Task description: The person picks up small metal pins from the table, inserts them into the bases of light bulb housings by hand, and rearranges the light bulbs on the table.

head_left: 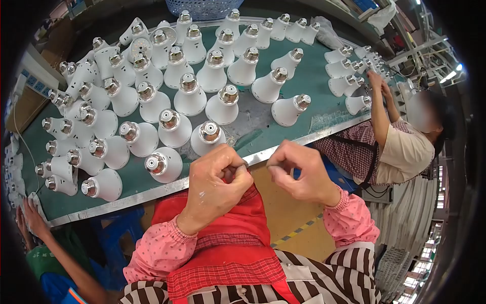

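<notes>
My left hand [211,188] is closed in a pinch just off the front edge of the bench, above my red apron [228,223]. Level with it, a short gap to the right, my right hand [306,175] has its thumb and forefinger pressed together. Whatever either hand pinches is too small or too hidden to make out. Closest to my left hand stands a white light bulb [206,143] with its silver screw cap up. Another bulb [164,165] leans beside it, and several more stand or tilt in loose rows behind.
The green bench [315,101] has a metal front edge [121,203]. A blue basket [202,9] is at the back. At right, a co-worker [400,137] handles bulbs [344,68]; another person's hand [35,220] touches the bench's left end. A blue stool [119,235] stands below.
</notes>
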